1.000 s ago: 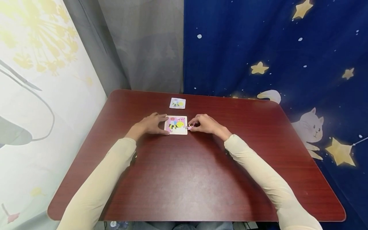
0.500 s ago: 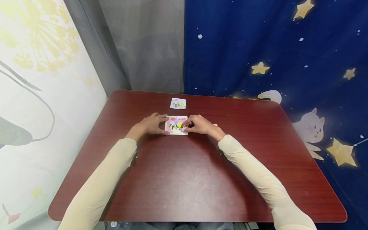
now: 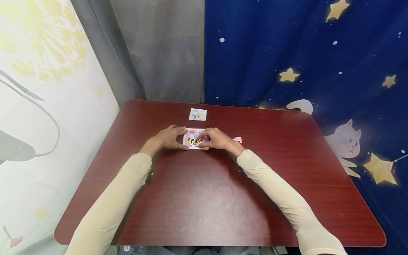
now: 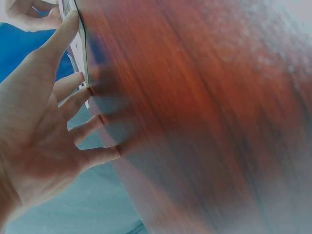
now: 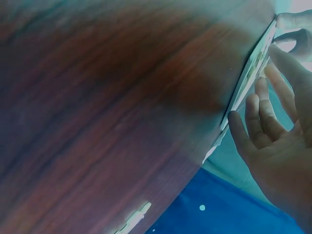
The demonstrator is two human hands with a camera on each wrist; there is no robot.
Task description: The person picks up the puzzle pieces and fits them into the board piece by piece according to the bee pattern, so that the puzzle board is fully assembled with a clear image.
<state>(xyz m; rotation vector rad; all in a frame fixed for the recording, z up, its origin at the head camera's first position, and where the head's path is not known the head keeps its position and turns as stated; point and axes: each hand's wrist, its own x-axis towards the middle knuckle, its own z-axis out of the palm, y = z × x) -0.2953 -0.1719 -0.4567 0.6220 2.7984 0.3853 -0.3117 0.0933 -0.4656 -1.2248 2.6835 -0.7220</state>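
A small jigsaw board [image 3: 200, 148] with a pale rim and a bee picture on pink lies on the table. My left hand [image 3: 167, 137] braces its left side, thumb at the near corner and index finger at the far one. Its fingers [image 4: 87, 128] spread out nearly straight in the left wrist view. My right hand [image 3: 217, 138] reaches over the right half of the board, thumb and index finger pinching a small puzzle piece low over the picture. The fingers mostly hide that piece. The other right fingers [image 5: 248, 117] are bent beside the board's edge in the right wrist view.
A loose pink and yellow puzzle piece [image 3: 238, 139] lies to the right, beside my right wrist. Beyond the board is a card [image 3: 197, 114] with the same bee picture. The dark red table [image 3: 204, 198] meets grey and blue curtains [image 3: 255, 53] at its far edge.
My right hand has moved left with the puzzle piece, from beside the board's right edge to over the picture. The loose piece at the right has come into view. My left hand stays put.
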